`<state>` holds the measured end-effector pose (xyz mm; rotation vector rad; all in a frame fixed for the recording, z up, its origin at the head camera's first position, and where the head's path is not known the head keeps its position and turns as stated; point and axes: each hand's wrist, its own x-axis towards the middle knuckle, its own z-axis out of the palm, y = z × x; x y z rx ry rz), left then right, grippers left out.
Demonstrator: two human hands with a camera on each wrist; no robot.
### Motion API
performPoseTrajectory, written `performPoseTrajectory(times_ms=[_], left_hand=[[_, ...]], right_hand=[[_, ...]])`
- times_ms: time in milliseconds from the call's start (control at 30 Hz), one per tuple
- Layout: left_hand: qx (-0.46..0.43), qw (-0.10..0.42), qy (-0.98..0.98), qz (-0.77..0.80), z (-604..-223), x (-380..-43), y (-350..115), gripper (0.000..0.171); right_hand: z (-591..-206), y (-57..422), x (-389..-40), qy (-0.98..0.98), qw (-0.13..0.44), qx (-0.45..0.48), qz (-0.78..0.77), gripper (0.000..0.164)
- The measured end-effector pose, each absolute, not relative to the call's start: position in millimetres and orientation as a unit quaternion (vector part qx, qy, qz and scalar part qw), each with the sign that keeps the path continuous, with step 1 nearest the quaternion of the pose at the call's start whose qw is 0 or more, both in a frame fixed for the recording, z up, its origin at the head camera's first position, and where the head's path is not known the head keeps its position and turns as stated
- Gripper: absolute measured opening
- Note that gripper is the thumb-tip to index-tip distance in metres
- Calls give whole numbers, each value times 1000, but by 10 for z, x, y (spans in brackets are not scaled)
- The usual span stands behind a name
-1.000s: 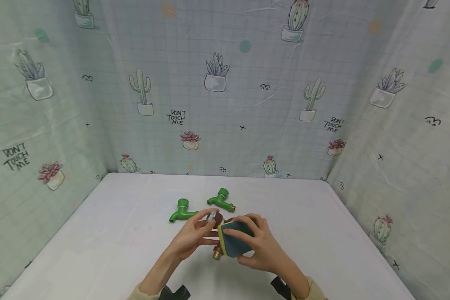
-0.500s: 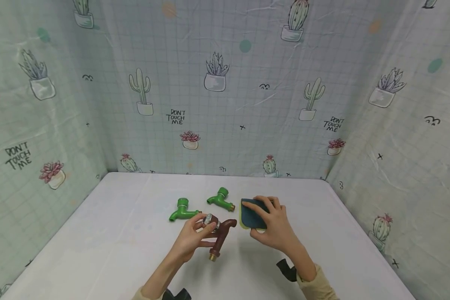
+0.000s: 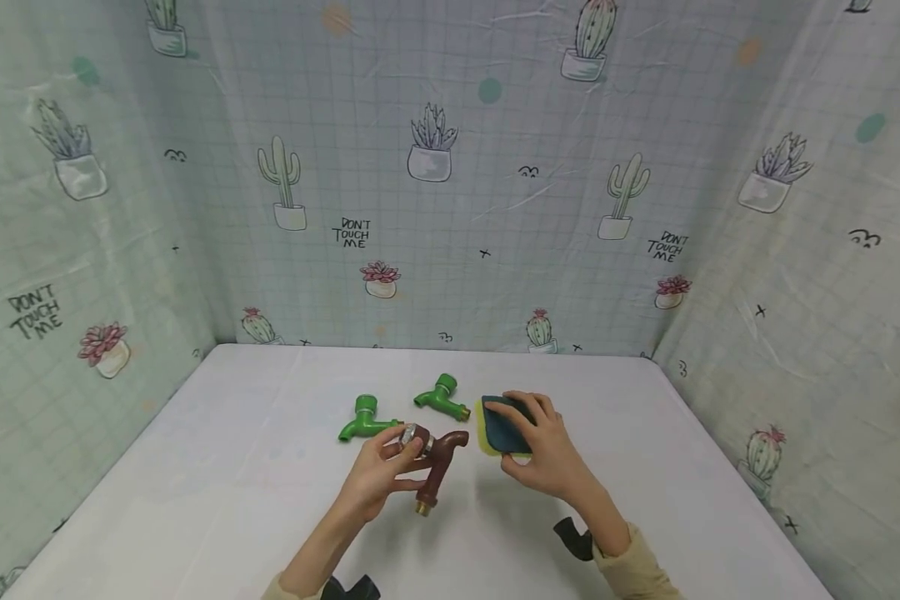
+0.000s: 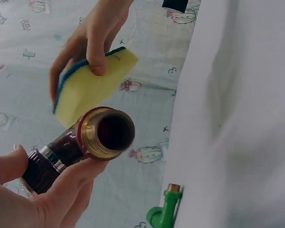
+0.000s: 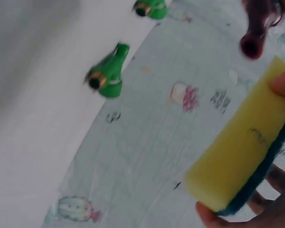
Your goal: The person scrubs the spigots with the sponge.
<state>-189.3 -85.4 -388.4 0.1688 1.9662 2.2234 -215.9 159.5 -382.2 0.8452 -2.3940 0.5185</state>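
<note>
A brown faucet [image 3: 437, 471] with a brass threaded end is held up by my left hand [image 3: 370, 479], whose thumb and fingers grip its knob. In the left wrist view the open threaded end [image 4: 108, 133] of the faucet points toward the camera. To the right of it, my right hand [image 3: 546, 454] pinches a sponge [image 3: 504, 425], yellow on one side and dark blue-green on the other. The sponge [image 5: 242, 142] is apart from the faucet spout [image 5: 254, 35] in the right wrist view.
Two green faucets lie on the white table [image 3: 270, 467] beyond the hands: one on the left [image 3: 366, 421], the other [image 3: 442, 398] farther back. A cactus-print cloth [image 3: 450, 250] hangs behind the table and along both sides.
My right hand has drawn the sponge off the brown faucet, to the right and away. My left hand keeps its grip and has shifted the faucet slightly, turning it a little.
</note>
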Motion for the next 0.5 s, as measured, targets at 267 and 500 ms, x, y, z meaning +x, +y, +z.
performPoseTrajectory(times_ms=[267, 500], left_hand=[[52, 139, 615, 774, -3901, -1906, -827, 61], [53, 151, 602, 783, -3891, -1892, -811, 65]], right_hand=[[-3939, 1457, -1972, -829, 324, 436, 134, 75], [-3948, 1560, -2071, -834, 405, 368, 71, 74]])
